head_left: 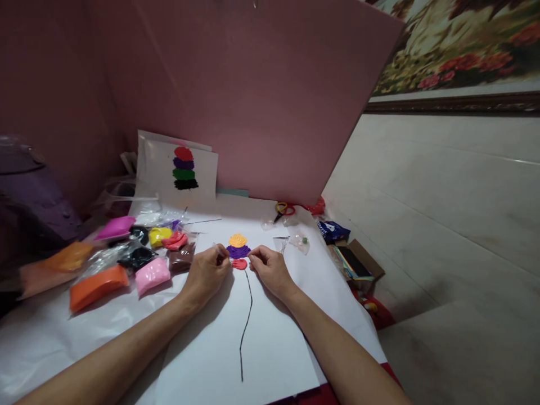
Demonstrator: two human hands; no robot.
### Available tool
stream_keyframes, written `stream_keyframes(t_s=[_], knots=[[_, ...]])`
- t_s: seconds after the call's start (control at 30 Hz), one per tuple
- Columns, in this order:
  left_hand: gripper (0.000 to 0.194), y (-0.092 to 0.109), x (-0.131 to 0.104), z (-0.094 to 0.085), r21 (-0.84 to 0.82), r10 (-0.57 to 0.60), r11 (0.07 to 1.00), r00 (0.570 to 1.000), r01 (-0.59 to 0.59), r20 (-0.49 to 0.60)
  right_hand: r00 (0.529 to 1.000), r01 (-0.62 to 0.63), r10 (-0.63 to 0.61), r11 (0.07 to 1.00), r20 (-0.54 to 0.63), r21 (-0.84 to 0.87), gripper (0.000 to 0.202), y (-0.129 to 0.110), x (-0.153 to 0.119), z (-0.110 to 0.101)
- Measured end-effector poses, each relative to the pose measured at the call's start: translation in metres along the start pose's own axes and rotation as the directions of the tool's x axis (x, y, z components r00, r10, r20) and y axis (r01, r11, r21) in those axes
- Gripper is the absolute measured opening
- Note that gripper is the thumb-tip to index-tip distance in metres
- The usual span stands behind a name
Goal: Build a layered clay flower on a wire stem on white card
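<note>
A white sheet of paper (202,354) lies before me with a thin black line (251,304) running down it. Above the line are pieces of coloured modelling clay: a yellow ridged piece (238,241) on top, a purple ridged band (238,252) under it, and a small red piece (239,264) lowest. My left hand (211,267) is pinched closed just left of the red and purple clay. On the other side my right hand (270,270) has thumb and forefinger pressed together beside the purple band. Whatever sits between the fingertips is too small to make out.
Bags of coloured clay, including an orange one (99,288) and a pink one (152,275), crowd the left. A sheet with stacked clay colours (175,177) leans on the pink wall behind. Scissors (283,210) lie at the back right, and an open cardboard box (365,261) stands beyond the table's edge.
</note>
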State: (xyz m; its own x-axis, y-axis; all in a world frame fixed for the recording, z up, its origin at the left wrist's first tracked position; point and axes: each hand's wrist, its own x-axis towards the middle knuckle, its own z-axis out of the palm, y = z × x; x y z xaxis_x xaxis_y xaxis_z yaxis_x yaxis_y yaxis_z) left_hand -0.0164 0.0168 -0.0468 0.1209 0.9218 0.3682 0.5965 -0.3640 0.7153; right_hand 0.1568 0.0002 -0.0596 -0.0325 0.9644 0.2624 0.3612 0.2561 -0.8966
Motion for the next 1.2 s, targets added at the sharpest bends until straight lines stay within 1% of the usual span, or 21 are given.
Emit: stream_keyframes(t_s=[0.2,0.47,0.53,0.63,0.7,0.83,1.03,1.2], knots=[[0.013,-0.0044,-0.0005,-0.0019,0.009,-0.083,0.997,0.997,0.083,-0.007,1.000,-0.001,0.001,1.000,-0.004,-0.004,0.013,0.0006,0.0000,-0.0007],[0.012,-0.0028,0.0007,-0.0028,-0.019,-0.138,0.990,0.990,0.138,-0.036,1.000,-0.008,0.008,1.000,-0.002,0.001,0.013,-0.0001,-0.0001,-0.0011],[0.012,-0.0020,0.0008,-0.0041,-0.084,-0.194,0.978,0.981,0.191,-0.024,1.000,-0.011,0.011,1.000,-0.005,0.001,0.013,-0.0004,-0.0003,-0.0010],[0.012,-0.0032,0.0011,-0.0061,-0.243,-0.292,0.927,0.956,0.286,0.013,1.000,-0.016,0.016,1.000,-0.007,-0.001,0.013,-0.0008,-0.0005,-0.0006],[0.012,-0.0050,0.0013,-0.0067,-0.315,-0.319,0.899,0.948,0.303,0.003,1.000,-0.020,0.020,1.000,-0.007,0.003,0.013,-0.0006,-0.0003,-0.0003],[0.013,-0.0063,0.0014,-0.0057,-0.365,-0.321,0.885,0.947,0.290,-0.027,1.000,-0.020,0.020,1.000,-0.006,0.015,0.013,0.0005,0.0001,-0.0002],[0.018,-0.0012,-0.0009,-0.0045,-0.390,-0.287,0.878,0.957,0.277,0.034,1.000,-0.004,0.004,1.000,0.007,0.007,0.014,-0.0003,0.0001,-0.0012],[0.018,-0.0006,-0.0003,-0.0026,-0.349,-0.245,0.902,0.967,0.253,0.066,1.000,-0.015,0.014,1.000,0.011,0.012,0.013,-0.0017,0.0001,-0.0016]])
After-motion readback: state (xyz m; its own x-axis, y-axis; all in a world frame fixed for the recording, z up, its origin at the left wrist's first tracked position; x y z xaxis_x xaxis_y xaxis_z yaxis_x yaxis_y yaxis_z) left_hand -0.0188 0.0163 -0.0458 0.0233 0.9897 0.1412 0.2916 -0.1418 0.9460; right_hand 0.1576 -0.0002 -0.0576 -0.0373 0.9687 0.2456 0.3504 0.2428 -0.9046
